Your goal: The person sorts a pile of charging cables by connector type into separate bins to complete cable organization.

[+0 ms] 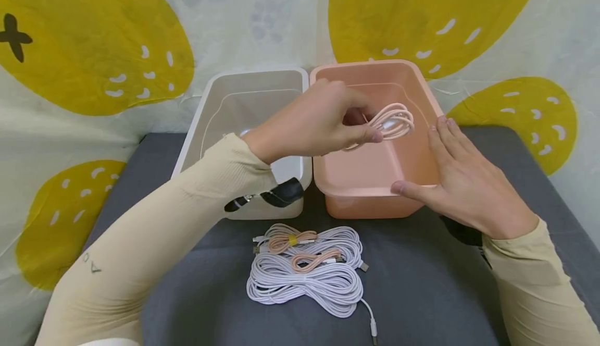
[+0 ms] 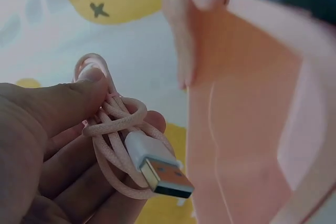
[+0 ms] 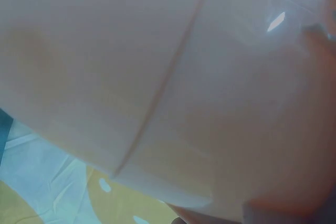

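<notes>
A coiled pink braided USB cable (image 1: 391,123) hangs in the upper middle of the head view, above the inside of the pink plastic bin (image 1: 370,189). The left hand (image 1: 319,124) pinches its loops between thumb and fingers. In the left wrist view the cable (image 2: 113,129) shows a woven sheath, a white plug housing and a metal USB-A end pointing to the lower right. The bin stands upright and open, right of centre, with the right hand (image 1: 461,184) lying flat on its right rim.
</notes>
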